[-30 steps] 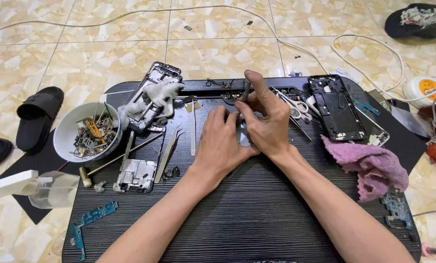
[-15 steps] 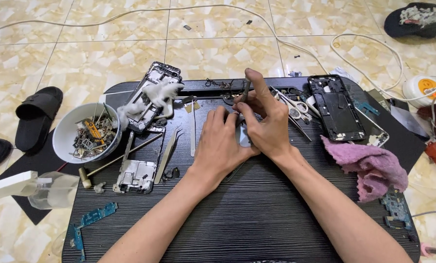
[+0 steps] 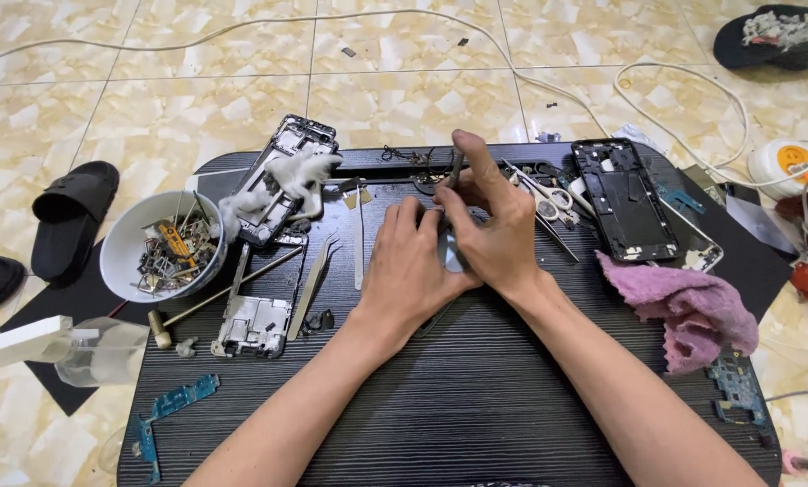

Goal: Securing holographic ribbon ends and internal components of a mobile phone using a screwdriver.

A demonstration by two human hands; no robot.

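A black ribbed mat (image 3: 476, 406) on a floor of beige marbled tiles (image 3: 151, 108), with white cables (image 3: 548, 86) running across the tiles behind. On the mat's left part: a white bowl (image 3: 120, 239) full of small metal scraps, a stripped phone frame (image 3: 282, 176) with white tissue on it, tweezers (image 3: 312, 284), a small metal plate (image 3: 252, 325), a blue circuit strip (image 3: 174, 406). On the right part: another open phone shell (image 3: 625, 198), scissors (image 3: 548, 194), a pink cloth (image 3: 684, 307). Off the mat to the left — a black sandal (image 3: 70, 216) and a clear spray bottle (image 3: 61, 347).

Near edge of the mat bare and free between the forearms; far edge crowded with small parts.

Left hand (image 3: 413, 271) and right hand (image 3: 494, 230) close together at the mat's middle, fingers curled around a small grey part (image 3: 451, 251), mostly hidden between them. Right thumb and forefinger pinched on a thin dark tool (image 3: 455, 167) standing upright. Left fingers bent, pressing on the part from the left.

Against the earlier frames — same place and same grip for both hands, no item on the mat shifted.
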